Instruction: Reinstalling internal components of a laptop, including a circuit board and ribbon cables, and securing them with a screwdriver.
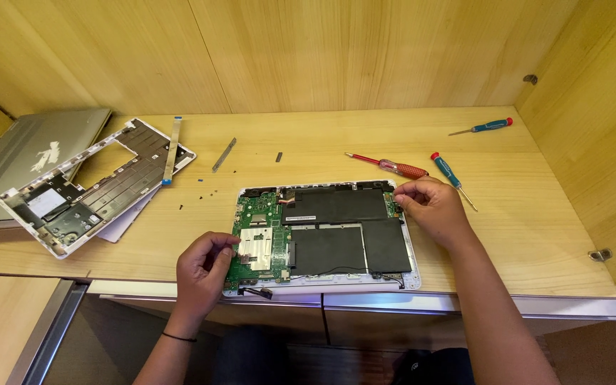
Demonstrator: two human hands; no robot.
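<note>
Opened laptop base point(326, 239) on wooden desk point(536, 228), both hands at its edges.

L hand point(204, 267) curled at left edge w/ fingertips on green circuit board point(258, 235); can't tell if it grips anything. R hand point(433, 207) fingers pinched at top-right corner by black battery point(344, 228); what's pinched is hidden. Looks like mid-teardown, working board/connectors loose; next move likely needs a fine, gentle pull. Red screwdriver point(393, 167) just beyond R hand, blue-handled one point(450, 175) beside it. Removed keyboard frame point(94, 189) well left of L hand.
</note>
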